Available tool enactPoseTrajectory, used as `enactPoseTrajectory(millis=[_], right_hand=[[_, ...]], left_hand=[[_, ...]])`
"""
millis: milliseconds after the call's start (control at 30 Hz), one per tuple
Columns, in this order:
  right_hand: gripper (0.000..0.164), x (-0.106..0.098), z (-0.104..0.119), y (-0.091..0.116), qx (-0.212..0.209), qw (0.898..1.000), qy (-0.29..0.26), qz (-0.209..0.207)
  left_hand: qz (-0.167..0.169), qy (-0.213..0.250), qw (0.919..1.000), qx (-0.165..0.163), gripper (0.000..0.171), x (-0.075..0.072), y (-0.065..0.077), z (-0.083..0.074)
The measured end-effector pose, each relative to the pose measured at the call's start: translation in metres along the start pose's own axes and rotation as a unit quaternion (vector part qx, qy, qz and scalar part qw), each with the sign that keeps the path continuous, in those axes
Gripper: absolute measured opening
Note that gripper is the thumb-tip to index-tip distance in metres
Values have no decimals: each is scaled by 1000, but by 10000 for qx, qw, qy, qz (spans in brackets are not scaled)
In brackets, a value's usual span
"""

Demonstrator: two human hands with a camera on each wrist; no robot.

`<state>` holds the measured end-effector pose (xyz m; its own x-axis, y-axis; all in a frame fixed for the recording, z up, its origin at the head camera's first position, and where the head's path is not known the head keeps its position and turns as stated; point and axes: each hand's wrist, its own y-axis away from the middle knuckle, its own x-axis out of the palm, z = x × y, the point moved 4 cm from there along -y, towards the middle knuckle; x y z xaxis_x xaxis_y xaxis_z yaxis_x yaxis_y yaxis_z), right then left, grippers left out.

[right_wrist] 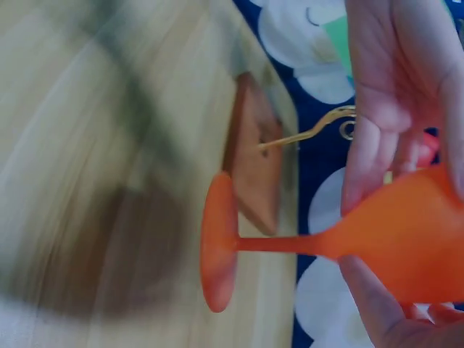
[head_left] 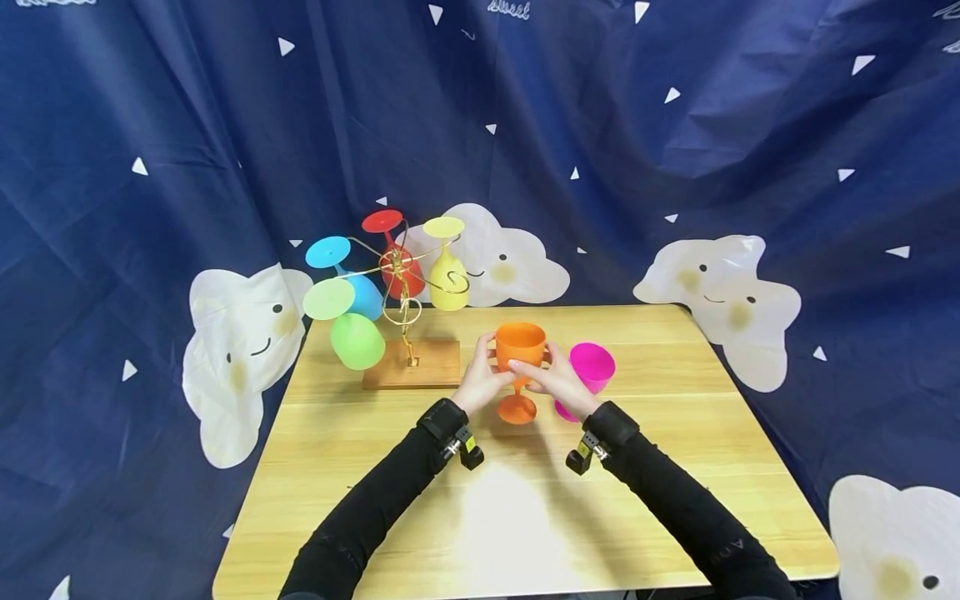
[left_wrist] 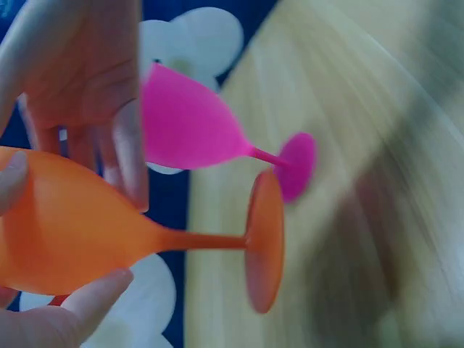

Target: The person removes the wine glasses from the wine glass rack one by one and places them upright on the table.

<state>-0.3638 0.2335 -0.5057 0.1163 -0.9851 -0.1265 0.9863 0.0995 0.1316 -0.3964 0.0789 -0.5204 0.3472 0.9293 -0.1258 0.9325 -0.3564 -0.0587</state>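
An orange plastic goblet (head_left: 521,337) is held upright above the table, its stem and round foot (left_wrist: 264,243) clear of the wood. My left hand (head_left: 480,381) grips its bowl from the left. From the right, my right hand (head_left: 557,385) holds the same bowl, fingers and thumb around it. Just beyond the right hand a pink goblet (head_left: 592,365) stands upright on the table, its stem partly hidden by that hand. To the left is a gold wire rack (head_left: 397,265) on a wooden base (right_wrist: 254,159).
Upside down on the rack hang a red goblet (head_left: 384,222), a yellow goblet (head_left: 447,283), a blue goblet (head_left: 328,252) and a green goblet (head_left: 358,342). The wooden table (head_left: 660,500) ends at a dark blue curtain (head_left: 600,100) with cloud shapes.
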Motion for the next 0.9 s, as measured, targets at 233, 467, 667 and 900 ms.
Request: enactPoseTrajectory(millis=[233, 467, 667, 900], right_hand=[[80, -2, -31, -19, -363, 9985, 257, -326], [83, -6, -49, -37, -445, 9977, 197, -461], [84, -12, -58, -53, -422, 9969, 221, -627], [84, -18, -69, -59, -366, 9952, 253, -874]], left_hand=[[-11, -309, 9991, 286, 83, 11, -12, 24], [46, -500, 9982, 316, 83, 15, -29, 45], [72, -546, 9980, 310, 81, 17, -47, 50], [190, -598, 9977, 254, 80, 24, -57, 62]])
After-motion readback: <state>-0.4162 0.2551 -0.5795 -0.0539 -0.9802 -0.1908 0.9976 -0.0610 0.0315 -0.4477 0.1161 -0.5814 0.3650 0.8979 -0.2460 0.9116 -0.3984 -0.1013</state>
